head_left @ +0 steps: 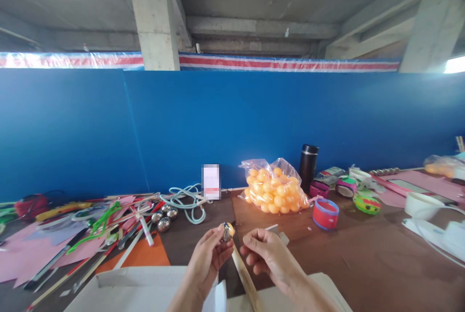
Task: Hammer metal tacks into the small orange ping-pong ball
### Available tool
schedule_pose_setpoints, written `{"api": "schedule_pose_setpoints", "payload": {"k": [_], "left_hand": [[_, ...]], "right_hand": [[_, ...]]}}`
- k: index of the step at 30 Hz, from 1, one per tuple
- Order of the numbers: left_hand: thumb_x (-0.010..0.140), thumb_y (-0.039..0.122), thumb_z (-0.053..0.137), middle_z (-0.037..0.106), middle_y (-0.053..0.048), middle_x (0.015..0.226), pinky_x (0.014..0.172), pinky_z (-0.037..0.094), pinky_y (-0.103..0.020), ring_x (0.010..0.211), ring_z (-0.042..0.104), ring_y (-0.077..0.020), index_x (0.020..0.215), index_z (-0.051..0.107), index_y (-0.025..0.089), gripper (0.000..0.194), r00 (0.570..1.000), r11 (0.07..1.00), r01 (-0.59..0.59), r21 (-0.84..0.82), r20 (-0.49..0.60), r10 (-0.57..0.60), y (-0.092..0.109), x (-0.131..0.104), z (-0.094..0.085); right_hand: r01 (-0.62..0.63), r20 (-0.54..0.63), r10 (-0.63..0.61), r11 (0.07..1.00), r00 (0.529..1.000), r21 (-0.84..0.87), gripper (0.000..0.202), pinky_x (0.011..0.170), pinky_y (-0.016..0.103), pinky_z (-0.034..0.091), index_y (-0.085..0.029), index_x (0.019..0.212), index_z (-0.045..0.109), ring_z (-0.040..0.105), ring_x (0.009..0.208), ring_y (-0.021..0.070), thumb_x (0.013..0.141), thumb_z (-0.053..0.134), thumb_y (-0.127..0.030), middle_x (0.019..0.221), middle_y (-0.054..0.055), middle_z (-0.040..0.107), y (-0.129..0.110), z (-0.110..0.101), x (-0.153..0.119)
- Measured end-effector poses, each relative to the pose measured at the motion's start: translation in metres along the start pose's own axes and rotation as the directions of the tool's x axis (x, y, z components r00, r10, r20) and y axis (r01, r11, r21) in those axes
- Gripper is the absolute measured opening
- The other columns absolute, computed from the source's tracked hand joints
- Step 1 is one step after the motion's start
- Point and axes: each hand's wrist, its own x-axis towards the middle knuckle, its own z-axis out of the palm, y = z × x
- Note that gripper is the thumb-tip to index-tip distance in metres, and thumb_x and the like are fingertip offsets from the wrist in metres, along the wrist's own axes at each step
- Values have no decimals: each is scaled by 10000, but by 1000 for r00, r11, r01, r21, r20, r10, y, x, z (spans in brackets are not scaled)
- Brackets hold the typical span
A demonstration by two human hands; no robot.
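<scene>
Fingers of left hand [208, 259] clamped shiny, part-orange ball [227, 232] front-left of bag of orange balls [274, 192]; fingers of right hand [268, 257] pinched together in front of bag, any contents unclear. Steady, light grip looked wise.

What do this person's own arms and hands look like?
The left hand and right hand are bare, with no gloves and no rings that I can see. The left forearm and right forearm show no sleeves, watch or bracelet.
</scene>
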Motion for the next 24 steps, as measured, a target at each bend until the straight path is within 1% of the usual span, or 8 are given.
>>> {"api": "schedule_pose_setpoints", "payload": {"k": [3, 5, 11, 16, 18, 21, 24], "left_hand": [[717, 243, 663, 636, -94, 831, 618, 536, -243, 662, 625, -135, 858, 555, 109, 223, 1000, 1000, -2, 4, -4, 2, -1, 1, -1], [710, 248, 670, 636, -91, 826, 620, 537, -246, 665, 627, -137, 856, 554, 111, 231, 1000, 1000, -6, 7, 5, 6, -1, 2, -1], [711, 261, 668, 619, -62, 767, 611, 529, -235, 659, 622, -131, 830, 538, 120, 226, 1000, 1000, -8, 7, 20, 8, -2, 1, -1], [719, 281, 659, 622, -72, 806, 610, 523, -232, 665, 618, -128, 871, 541, 117, 253, 1000, 999, -2, 32, 25, 1, -1, 1, 0], [718, 284, 660, 624, -74, 810, 608, 521, -231, 667, 618, -129, 878, 542, 116, 260, 1000, 999, -2, 34, 29, 1, -1, 1, 0], [722, 271, 657, 625, -71, 791, 599, 521, -229, 656, 617, -127, 876, 543, 116, 247, 999, 1000, 2, 24, 32, -2, -2, 2, -1], [724, 266, 654, 632, -80, 806, 593, 520, -224, 665, 620, -130, 866, 543, 117, 234, 999, 1000, 0, 21, 41, -1, -2, 2, -2]], "right_hand": [[23, 5, -23, 1000, 1000, -5, 381, 347, 121, 321, -117, 750, 517, 411, 417, 22, 688, 668, -461, 611, -7, 561, 0, 0, 2], [28, -4, -28, 1000, 1000, 2, 382, 354, 119, 317, -114, 731, 522, 392, 425, 17, 676, 678, -458, 605, -17, 540, -1, 1, 2], [14, -1, -14, 1000, 1000, -6, 338, 400, 116, 358, -108, 816, 547, 459, 514, 35, 742, 623, -428, 733, 29, 593, -3, 3, -1], [9, 29, -9, 1000, 1000, 3, 268, 407, 119, 366, -124, 815, 510, 492, 526, 45, 766, 604, -370, 776, 44, 619, -2, 1, -2], [2, 47, -3, 999, 999, 33, 247, 411, 119, 371, -128, 870, 520, 506, 534, 47, 769, 602, -339, 813, 51, 628, -1, 0, -2], [9, 74, -14, 998, 997, 65, 284, 450, 125, 410, -121, 963, 554, 545, 593, 58, 762, 614, -312, 892, 76, 633, 0, 1, -2], [14, 63, -17, 999, 998, 52, 291, 485, 133, 442, -107, 915, 592, 582, 665, 87, 740, 645, -333, 886, 88, 635, -1, 3, -3]]}}
